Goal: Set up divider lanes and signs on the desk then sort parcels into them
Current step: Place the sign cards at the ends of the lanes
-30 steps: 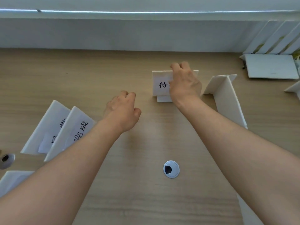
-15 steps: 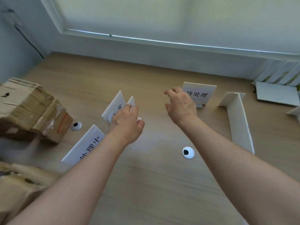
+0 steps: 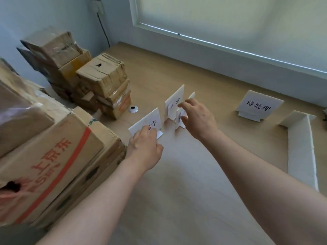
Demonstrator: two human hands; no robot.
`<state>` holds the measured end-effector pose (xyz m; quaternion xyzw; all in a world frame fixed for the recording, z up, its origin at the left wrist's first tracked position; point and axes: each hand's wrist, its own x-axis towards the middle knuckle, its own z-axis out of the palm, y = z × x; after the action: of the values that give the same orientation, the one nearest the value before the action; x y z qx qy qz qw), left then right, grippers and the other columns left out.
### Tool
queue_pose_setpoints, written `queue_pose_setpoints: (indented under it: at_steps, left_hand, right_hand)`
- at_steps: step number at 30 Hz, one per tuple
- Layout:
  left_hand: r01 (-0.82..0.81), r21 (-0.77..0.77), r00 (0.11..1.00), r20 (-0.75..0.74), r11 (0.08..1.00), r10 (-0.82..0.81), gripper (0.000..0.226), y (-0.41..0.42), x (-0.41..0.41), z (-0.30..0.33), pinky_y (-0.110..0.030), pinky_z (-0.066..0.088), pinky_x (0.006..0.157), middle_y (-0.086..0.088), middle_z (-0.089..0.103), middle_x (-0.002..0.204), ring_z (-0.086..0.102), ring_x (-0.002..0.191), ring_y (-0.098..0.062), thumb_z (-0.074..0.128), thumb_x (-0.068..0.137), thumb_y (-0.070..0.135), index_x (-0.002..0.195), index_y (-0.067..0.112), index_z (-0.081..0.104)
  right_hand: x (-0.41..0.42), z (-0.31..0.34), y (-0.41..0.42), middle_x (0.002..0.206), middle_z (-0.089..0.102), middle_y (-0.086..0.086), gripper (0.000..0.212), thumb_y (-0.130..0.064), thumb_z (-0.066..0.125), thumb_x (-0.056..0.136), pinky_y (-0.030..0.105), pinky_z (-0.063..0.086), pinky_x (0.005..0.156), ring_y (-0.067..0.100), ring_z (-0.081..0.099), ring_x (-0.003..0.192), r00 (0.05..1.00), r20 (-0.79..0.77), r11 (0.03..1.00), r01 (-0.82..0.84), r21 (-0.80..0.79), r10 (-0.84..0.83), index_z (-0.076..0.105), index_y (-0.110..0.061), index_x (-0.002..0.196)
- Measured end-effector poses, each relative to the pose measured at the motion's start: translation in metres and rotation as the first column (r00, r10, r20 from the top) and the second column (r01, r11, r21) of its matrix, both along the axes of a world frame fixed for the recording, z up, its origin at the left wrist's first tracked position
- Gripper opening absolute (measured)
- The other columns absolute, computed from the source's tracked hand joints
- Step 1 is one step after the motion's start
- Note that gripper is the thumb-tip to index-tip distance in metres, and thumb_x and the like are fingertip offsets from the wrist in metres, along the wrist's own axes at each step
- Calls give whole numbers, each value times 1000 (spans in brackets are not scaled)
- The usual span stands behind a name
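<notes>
Three white foam signs with black characters stand close together mid-desk. My left hand (image 3: 143, 146) has its fingers curled over the lower edge of the nearest sign (image 3: 152, 119). My right hand (image 3: 197, 118) reaches over the small middle sign (image 3: 182, 119), thumb and fingers spread at its face, not clearly closed on it. The rear sign (image 3: 174, 103) stands just behind. A fourth sign (image 3: 259, 107) stands alone at the right. A white foam divider (image 3: 299, 147) stands on edge further right. Cardboard parcels (image 3: 104, 82) are stacked at the left.
A large cardboard box with red print (image 3: 46, 156) sits at the near left, touching my left forearm. More boxes (image 3: 53, 48) pile against the left wall. A cable grommet (image 3: 133, 109) lies beside the parcel stack. Wall and window blind bound the desk's far edge.
My view swung left, bringing the parcels into sight. My left hand moved from the middle signs to the nearest sign. My right hand left the lone sign and reached the clustered ones.
</notes>
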<state>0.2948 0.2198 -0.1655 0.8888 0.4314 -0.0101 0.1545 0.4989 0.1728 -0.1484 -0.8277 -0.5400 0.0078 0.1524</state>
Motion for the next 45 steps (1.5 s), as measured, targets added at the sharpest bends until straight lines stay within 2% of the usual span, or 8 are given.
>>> queue_pose_setpoints:
  at_steps: [3, 8, 13, 16, 19, 25, 33, 45]
  left_hand:
    - [-22, -38, 1000, -21, 999, 22, 28, -12, -23, -11, -38, 40, 100, -7, 43, 140, 48, 123, -30, 48, 95, 28, 120, 13, 50]
    - [-31, -47, 1000, 2, 998, 31, 35, -16, -46, -28, -37, 38, 108, -8, 34, 153, 41, 135, -28, 50, 96, 27, 128, 14, 48]
    - [1, -16, 1000, 12, 1000, -1, 47, -11, -62, -41, -37, 37, 114, -6, 32, 155, 37, 142, -25, 50, 98, 30, 142, 16, 42]
    - [7, 9, 999, 41, 1000, -8, 44, -10, -65, -46, -38, 39, 111, -6, 36, 152, 43, 136, -26, 51, 98, 27, 140, 14, 45]
    - [16, 43, 998, 68, 999, -19, 42, -9, -66, -48, -41, 43, 105, -7, 41, 145, 49, 127, -29, 53, 95, 25, 135, 12, 49]
    - [54, 65, 997, 43, 996, -56, 43, -19, -68, -36, -42, 43, 106, -5, 44, 140, 49, 126, -29, 53, 92, 26, 134, 14, 51]
    - [112, 99, 993, -40, 989, -109, 48, -56, -60, 13, -44, 45, 101, -3, 46, 139, 49, 123, -32, 50, 96, 40, 138, 17, 48]
    - [410, 211, 904, 31, 887, -426, 47, -171, -40, 99, -45, 49, 95, -5, 49, 137, 51, 121, -33, 51, 94, 38, 136, 15, 50]
  right_hand:
    - [-20, -11, 10, 143, 51, -4, 42, -19, 60, 97, 41, 51, 84, 30, 55, 119, 998, -36, 997, -61, -42, 59, 57, -28, 138]
    - [-54, -36, 34, 151, 45, -5, 46, -16, 51, 101, 46, 53, 89, 31, 53, 127, 977, -93, 974, -203, -96, 194, 51, -29, 145]
    - [-75, -67, 70, 171, 11, -7, 82, 7, 44, 92, 48, 54, 85, 34, 49, 127, 953, -58, 930, -301, -212, 296, 26, -38, 158]
    - [-79, -80, 83, 169, 17, -5, 85, 11, 40, 89, 48, 54, 83, 34, 48, 126, 956, -58, 926, -294, -234, 289, 26, -35, 159]
    - [-77, -96, 81, 139, 48, 6, 59, 7, 48, 89, 46, 55, 74, 36, 58, 110, 972, -34, 969, -235, -81, 233, 51, -19, 143]
    - [-77, -101, 46, 104, 49, 10, 13, -3, 56, 93, 41, 50, 62, 36, 53, 83, 991, -14, 990, -136, 39, 137, 59, -12, 102]
    - [-88, -56, -49, 109, 50, 11, 10, -14, 54, 99, 36, 32, 70, 33, 48, 85, 986, -21, 986, 167, -12, -168, 57, -20, 106]
    - [-103, 55, -240, 112, 46, 11, 16, -13, 62, 94, 37, 35, 71, 32, 49, 95, 855, 70, 857, 516, -4, -514, 56, -20, 107]
